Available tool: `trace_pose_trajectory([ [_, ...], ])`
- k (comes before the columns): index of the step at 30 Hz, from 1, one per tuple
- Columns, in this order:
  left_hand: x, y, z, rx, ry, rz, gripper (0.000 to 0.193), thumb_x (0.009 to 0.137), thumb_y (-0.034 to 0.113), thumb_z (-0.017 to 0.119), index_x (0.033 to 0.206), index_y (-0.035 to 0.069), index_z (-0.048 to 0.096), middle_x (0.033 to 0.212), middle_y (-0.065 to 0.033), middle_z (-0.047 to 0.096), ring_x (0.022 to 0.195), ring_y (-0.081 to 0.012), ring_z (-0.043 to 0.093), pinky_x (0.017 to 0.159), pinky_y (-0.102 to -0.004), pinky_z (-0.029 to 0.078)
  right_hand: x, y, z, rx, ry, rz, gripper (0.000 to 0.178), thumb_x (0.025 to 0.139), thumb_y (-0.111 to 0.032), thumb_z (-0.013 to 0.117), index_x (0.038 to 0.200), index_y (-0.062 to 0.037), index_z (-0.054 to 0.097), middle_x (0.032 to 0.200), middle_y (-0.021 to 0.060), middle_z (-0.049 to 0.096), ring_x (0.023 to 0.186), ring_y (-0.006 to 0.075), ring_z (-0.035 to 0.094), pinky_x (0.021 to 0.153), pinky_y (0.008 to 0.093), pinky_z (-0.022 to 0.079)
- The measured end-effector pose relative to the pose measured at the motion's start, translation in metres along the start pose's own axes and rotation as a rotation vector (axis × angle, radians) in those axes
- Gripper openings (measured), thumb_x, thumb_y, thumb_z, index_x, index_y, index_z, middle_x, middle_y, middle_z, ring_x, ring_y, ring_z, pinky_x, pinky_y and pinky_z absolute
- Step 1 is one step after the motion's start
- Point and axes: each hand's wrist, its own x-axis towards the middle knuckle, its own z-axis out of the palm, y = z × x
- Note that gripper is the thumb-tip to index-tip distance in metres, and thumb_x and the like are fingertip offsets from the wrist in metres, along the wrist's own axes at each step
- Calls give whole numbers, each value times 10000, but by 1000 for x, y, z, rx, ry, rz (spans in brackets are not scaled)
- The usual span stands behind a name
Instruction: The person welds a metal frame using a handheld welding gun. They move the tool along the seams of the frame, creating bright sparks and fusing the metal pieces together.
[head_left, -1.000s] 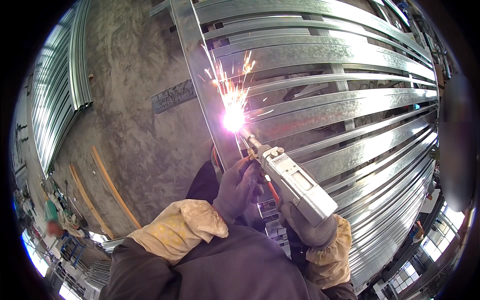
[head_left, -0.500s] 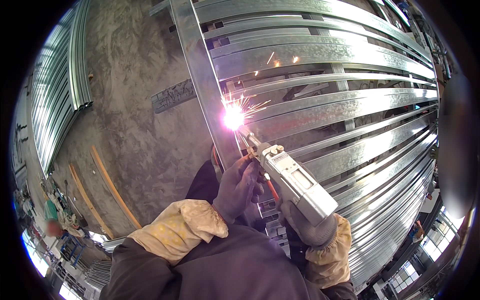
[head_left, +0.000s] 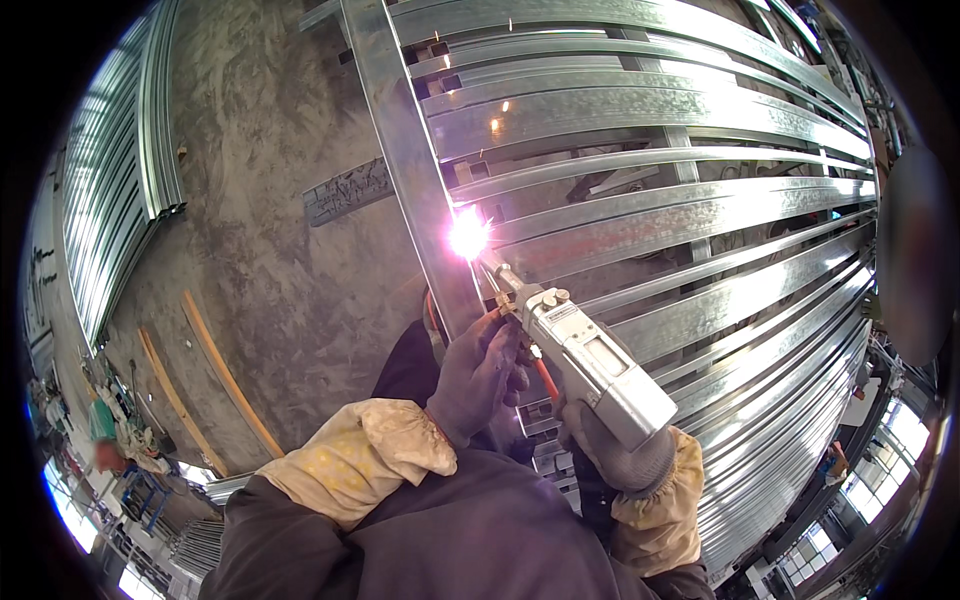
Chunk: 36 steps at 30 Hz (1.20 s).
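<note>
A silver-grey handheld welding gun [head_left: 592, 362] points up and to the left. My right hand [head_left: 612, 448], in a grey glove, is wrapped round its rear underside. My gloved left hand [head_left: 473, 375] is closed at the gun's front, its fingertips at a brass-coloured fitting [head_left: 506, 303]. A red-orange hose [head_left: 545, 378] passes between the hands. At the nozzle burns a bright white-pink glare [head_left: 468, 235] that hides the metal there. It lies where a long galvanized steel tube [head_left: 402, 150] meets the ends of crosswise steel tubes [head_left: 620, 218].
Crosswise tubes fill the right side in parallel rows with gaps. A stack of metal profiles [head_left: 118, 160] lies on the grey floor [head_left: 262, 90] at the left. Two wooden strips [head_left: 232, 375] and a flat metal piece [head_left: 347, 191] also lie on the floor.
The wide burst of sparks round the glare has shrunk, with a few sparks now scattered farther up over the tubes. Both hands and the gun have hardly moved.
</note>
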Motion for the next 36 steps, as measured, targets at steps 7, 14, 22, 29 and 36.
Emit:
trace_pose_trajectory([
  [7,-1,8,2,-7,-7,-26,409,1089,316,458,1387,42,518,872,-30,609,592,-64,569,474,-217,475,0,6,-6,-150,-80,-35,365,833,58,689,1191,51,618,1155,198,658,1033,365,682,865,404,577],
  [14,2,5,1,19,-2,-1,422,1083,346,473,1377,49,531,861,-18,600,597,-62,584,469,-210,469,-1,0,1,148,34,113,220,993,-95,557,1167,36,584,884,61,641,689,111,622,586,246,501],
  [22,2,2,0,8,2,3,397,1078,343,466,1323,43,551,875,-16,607,599,-58,594,466,-201,468,0,0,2,118,36,60,212,995,-61,551,1179,39,587,888,59,645,699,109,625,596,245,505],
  [29,-2,7,2,-15,21,-14,375,1076,341,471,1298,52,561,881,-20,605,595,-62,585,468,-205,463,1,-1,-1,107,-12,67,229,991,-82,557,1188,32,585,901,57,643,707,107,623,605,250,504],
  [36,-3,8,1,-26,12,-65,393,1065,326,500,1319,29,547,897,-41,622,604,-72,586,479,-208,465,-1,6,-3,110,7,61,290,927,-49,643,1207,21,603,1025,134,663,862,241,665,725,345,540],
])
